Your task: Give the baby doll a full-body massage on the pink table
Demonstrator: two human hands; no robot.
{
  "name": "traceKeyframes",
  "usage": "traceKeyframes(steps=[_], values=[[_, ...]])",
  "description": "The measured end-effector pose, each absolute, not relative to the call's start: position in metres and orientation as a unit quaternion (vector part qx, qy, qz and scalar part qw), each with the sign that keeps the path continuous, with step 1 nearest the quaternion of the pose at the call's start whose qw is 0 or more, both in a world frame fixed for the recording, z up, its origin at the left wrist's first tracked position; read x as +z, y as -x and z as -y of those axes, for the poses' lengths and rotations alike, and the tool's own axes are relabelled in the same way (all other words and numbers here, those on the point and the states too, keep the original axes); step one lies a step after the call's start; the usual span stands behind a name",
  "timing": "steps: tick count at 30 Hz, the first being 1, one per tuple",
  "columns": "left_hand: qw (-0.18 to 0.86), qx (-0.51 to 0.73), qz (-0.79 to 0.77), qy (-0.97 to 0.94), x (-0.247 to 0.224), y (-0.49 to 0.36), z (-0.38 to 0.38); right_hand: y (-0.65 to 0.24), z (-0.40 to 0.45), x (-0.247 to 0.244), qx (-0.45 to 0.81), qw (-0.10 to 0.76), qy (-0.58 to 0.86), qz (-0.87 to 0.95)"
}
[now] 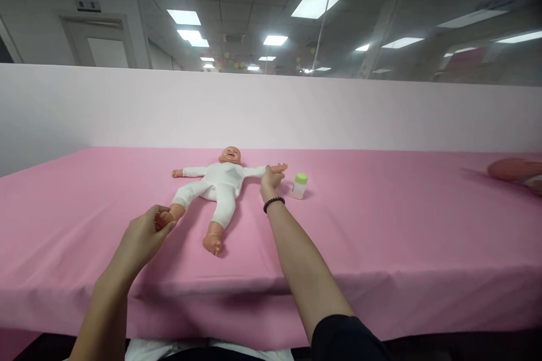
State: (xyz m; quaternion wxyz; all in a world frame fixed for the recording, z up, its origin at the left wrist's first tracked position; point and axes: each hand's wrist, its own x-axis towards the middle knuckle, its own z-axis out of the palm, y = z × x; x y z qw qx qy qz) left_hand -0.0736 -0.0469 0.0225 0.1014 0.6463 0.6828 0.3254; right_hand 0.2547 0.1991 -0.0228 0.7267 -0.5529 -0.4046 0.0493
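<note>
A baby doll (224,176) with a white cloth body lies on its back on the pink-covered table (381,220), its head toward the wall and its arms and legs spread. My left hand (146,234) is closed around the doll's foot at the left, fingers wrapped over it. My right hand (271,180), with a dark beaded bracelet at the wrist, grips the doll's outstretched arm on the right, near its hand. Just right of my right hand stands a small translucent bottle (299,187) with a green lid, untouched.
At the far right edge lies part of another doll (514,170), cut off by the frame. A white low wall (271,113) runs along the table's back, with glass above it. The cloth hangs over the near edge.
</note>
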Motion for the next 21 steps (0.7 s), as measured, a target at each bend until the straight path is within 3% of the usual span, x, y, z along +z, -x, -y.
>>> traceKeyframes(steps=[4, 9, 11, 18, 21], values=[[0.052, 0.376, -0.661, -0.647, 0.036, 0.05, 0.02, -0.223, -0.185, -0.012, 0.026, 0.709, 0.518, 0.478], [0.015, 0.324, -0.631, -0.705, 0.046, 0.012, -0.031, -0.2, -0.167, -0.021, -0.12, 0.461, 0.395, 0.786], [0.013, 0.309, -0.616, -0.725, 0.042, 0.006, -0.038, -0.202, -0.165, -0.025, -0.13, 0.421, 0.377, 0.815], [0.086, 0.332, -0.648, -0.68, 0.021, 0.054, 0.029, -0.227, -0.175, -0.019, 0.043, 0.677, 0.525, 0.514], [0.147, 0.279, -0.672, -0.67, 0.007, 0.077, 0.054, -0.241, -0.18, -0.017, 0.14, 0.723, 0.594, 0.325]])
